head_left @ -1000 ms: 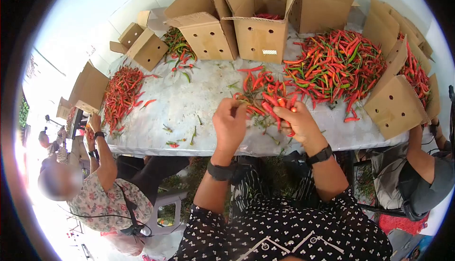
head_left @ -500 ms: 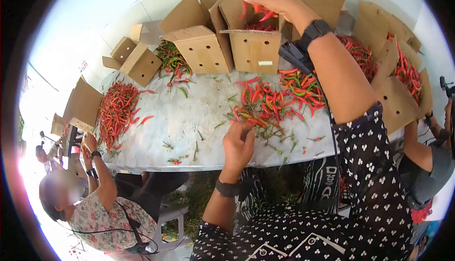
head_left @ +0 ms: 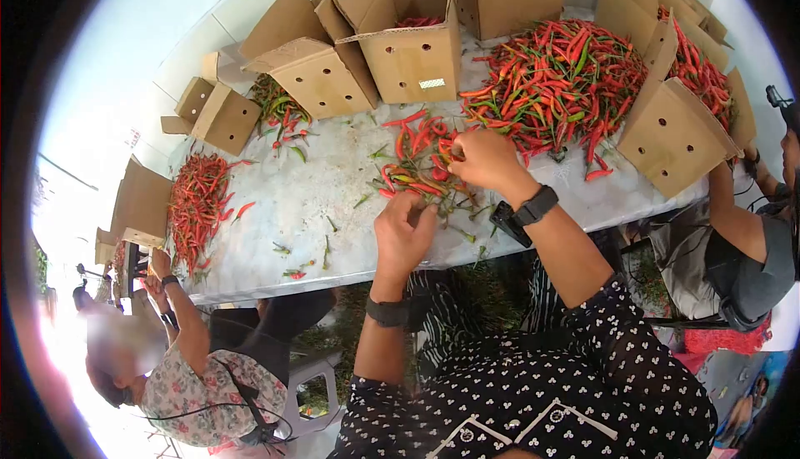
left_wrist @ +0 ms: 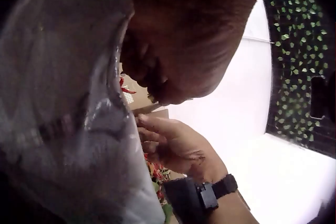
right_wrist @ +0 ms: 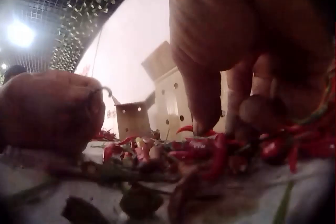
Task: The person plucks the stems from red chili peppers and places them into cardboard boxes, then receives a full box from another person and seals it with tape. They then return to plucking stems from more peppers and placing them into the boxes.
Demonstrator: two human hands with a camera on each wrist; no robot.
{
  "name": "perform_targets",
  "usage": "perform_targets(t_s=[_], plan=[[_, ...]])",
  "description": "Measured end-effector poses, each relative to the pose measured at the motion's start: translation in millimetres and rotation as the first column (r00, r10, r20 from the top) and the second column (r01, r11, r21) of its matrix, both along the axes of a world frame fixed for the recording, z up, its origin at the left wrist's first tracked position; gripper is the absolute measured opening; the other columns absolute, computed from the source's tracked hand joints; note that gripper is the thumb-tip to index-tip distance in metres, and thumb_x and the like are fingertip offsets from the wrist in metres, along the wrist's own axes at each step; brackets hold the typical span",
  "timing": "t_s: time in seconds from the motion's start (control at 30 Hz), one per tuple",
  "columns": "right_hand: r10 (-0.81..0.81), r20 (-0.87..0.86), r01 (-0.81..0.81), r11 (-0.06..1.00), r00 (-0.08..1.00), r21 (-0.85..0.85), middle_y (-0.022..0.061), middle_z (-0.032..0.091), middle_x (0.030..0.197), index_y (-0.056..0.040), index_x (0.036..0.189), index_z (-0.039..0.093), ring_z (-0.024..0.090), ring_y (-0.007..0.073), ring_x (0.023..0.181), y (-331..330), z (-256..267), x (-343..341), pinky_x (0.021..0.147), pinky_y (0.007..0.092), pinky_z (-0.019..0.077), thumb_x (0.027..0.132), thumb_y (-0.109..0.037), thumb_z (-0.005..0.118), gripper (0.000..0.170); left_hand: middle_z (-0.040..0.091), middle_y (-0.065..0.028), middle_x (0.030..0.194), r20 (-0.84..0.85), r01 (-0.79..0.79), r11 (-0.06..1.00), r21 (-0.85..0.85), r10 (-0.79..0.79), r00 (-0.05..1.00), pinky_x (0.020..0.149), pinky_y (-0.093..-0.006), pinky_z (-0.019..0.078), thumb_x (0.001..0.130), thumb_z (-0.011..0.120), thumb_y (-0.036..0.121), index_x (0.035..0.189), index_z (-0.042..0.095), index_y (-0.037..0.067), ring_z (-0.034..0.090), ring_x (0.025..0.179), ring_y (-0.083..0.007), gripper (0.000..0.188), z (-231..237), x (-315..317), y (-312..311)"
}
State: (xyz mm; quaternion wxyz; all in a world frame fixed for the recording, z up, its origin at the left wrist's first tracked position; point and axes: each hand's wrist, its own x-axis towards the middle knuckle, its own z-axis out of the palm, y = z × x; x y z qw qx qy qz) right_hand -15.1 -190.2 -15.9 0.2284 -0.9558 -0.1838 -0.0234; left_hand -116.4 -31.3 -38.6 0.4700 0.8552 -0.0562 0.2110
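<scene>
In the head view my right hand reaches over a small heap of red chili peppers in front of me, its fingertips bent down and pinching at a chili. The right wrist view shows its fingers among the red chilies, one fingertip right at a thin red chili. My left hand stays curled low at the near side of the heap. A thin curved chili stem sticks out from its fingers in the right wrist view. The rest of its grip is hidden.
A large pile of red and green chilies lies behind on the right, a smaller pile at the left. Open cardboard boxes line the table's back. Loose stems dot the tabletop. A person sits at the left.
My right hand carried red chilies up to the box at the back, and is now down at the small heap without them. The left hand has stayed near the heap.
</scene>
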Motion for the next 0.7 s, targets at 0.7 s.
perform_targets(t_s=[0.7], plan=[[0.163,0.166,-0.182,0.978,0.972,0.104,0.0141,0.061,0.071,-0.0077,0.074,0.063,0.059,0.0327,0.071,0.2,-21.1,2.6,0.064,0.0438,0.0462,0.063,-0.015,0.061,0.013,0.054,-0.0107,0.065,-0.078,0.007,0.997,0.074,-0.001,0.997,0.053,-0.0303,0.0433,0.067,0.065,0.006,0.072,0.054,0.002,0.055,0.056,-0.021,0.013,-0.6,-0.2,-5.5]])
